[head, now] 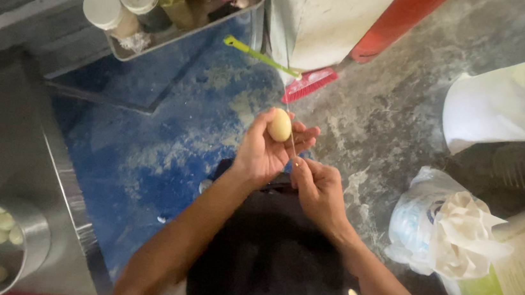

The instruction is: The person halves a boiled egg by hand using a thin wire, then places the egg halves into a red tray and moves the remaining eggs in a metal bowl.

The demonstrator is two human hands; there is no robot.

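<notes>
My left hand (pixel 262 151) holds a pale yellow peeled egg (pixel 280 125) between thumb and fingers, raised over the floor. My right hand (pixel 316 188) sits just below and right of it, pinching a thin thread or stick (pixel 291 145) that runs up against the egg. Both forearms reach forward over my black apron (pixel 265 250).
A round metal bowl (pixel 33 234) with several pale peeled eggs stands on a steel counter at the lower left. A metal tray (pixel 177 30) with white-lidded jars sits at the top. A red brush with a green handle (pixel 301 80) lies on the floor. White bags (pixel 441 229) stand at the right.
</notes>
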